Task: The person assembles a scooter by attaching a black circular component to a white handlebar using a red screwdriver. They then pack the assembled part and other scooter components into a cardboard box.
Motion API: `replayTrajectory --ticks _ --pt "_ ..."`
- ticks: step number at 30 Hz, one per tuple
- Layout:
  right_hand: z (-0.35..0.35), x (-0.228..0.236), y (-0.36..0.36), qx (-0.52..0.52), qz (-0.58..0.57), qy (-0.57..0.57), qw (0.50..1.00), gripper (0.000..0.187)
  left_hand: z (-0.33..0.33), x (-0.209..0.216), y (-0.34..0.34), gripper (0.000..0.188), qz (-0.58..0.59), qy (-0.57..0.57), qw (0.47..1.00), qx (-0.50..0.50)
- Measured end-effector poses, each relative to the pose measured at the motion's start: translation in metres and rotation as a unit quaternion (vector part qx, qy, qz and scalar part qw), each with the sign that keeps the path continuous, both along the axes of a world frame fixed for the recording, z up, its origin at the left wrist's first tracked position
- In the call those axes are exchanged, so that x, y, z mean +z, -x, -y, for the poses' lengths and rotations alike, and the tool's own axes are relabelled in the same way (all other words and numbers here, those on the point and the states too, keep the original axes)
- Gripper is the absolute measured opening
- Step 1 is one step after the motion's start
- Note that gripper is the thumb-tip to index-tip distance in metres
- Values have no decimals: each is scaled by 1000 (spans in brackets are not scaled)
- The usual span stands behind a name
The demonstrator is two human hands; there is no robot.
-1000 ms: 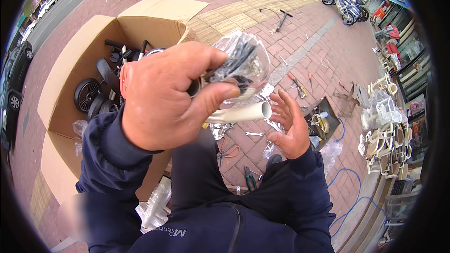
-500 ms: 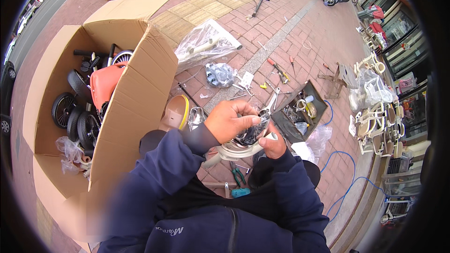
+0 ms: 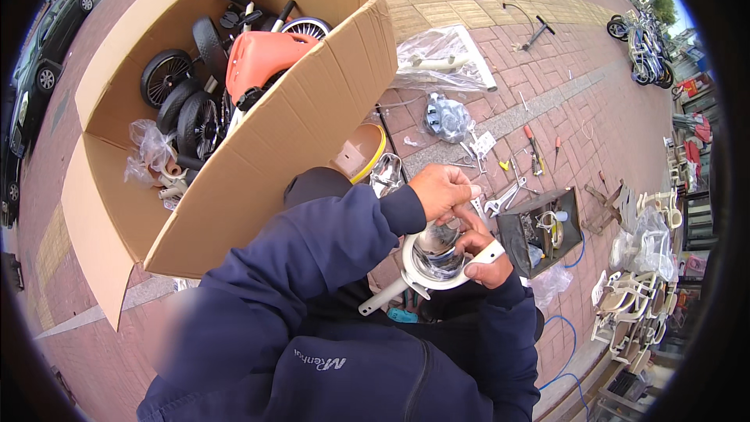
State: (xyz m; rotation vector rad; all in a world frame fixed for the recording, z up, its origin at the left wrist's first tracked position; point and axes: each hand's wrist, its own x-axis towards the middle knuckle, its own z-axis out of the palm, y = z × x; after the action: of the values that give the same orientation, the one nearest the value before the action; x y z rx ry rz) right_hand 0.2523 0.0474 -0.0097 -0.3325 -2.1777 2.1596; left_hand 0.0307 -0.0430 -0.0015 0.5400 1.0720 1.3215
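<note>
The hands have come down low and close together. The left hand [image 3: 444, 191] presses a shiny bag [image 3: 437, 250] into the white ring [image 3: 426, 275]; the right hand [image 3: 484, 259] grips the ring, lower middle of the frame.

A large open brown cardboard box [image 3: 258, 141] holds black spoked wheels [image 3: 183, 105] and an orange plastic seat [image 3: 262, 59]. On the red brick paving [image 3: 547, 78] lie a clear plastic bag [image 3: 441, 59], scattered wrenches [image 3: 504, 197] and what looks like a dark metal toolbox [image 3: 539, 230].
</note>
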Motion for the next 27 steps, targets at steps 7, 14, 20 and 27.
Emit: replayTrajectory --ticks 7,14,20,27 --pt "18 17 24 42 -8 -110 993 77 35 26 29 22 19 -16 1000 -5" --pt "59 64 65 179 43 -200 962 26 127 91 70 24 122 -126 983 52" --pt "76 115 133 234 -21 -349 907 27 229 121 89 26 120 -221 956 151" --pt "133 163 242 -46 -160 -74 983 70 309 151 95 26 54 -270 913 302"
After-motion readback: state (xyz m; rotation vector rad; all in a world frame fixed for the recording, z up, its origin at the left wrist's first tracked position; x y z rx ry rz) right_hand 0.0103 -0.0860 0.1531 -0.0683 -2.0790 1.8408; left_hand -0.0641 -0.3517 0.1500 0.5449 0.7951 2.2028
